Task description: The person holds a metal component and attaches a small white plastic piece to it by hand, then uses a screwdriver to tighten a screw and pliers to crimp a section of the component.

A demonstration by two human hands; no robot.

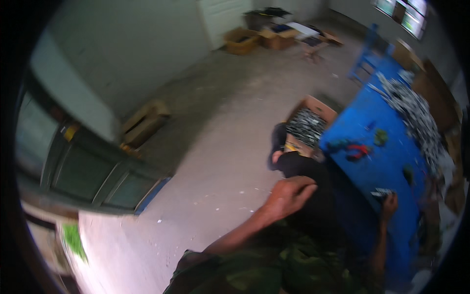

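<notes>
the left hand (pixel 290 197) is hanging over the person's dark trouser leg (pixel 306 166), and its fingers are bending in; i cannot tell if they are pinching something. the right hand (pixel 389 206) is reaching over the near part of the blue table (pixel 364 110), and its fingertips are touching or nearly touching some small silver pieces (pixel 382 192); blur is hiding whether it is pinching them. those pieces are sitting just beyond the hand, on the far side of it. farther along the table, a red-handled tool (pixel 359 152) is lying near a little green clump (pixel 380 137). a big heap of grey strips (pixel 413 117) is lying along the right side. to the left of the table, an open cardboard box (pixel 327 110) is standing on the floor (pixel 235 147), and lots of grey metal bits (pixel 306 126) are filling it. a blue chair (pixel 364 63) is standing at the table's far end. a dark green door (pixel 81 171) is standing on the left.
</notes>
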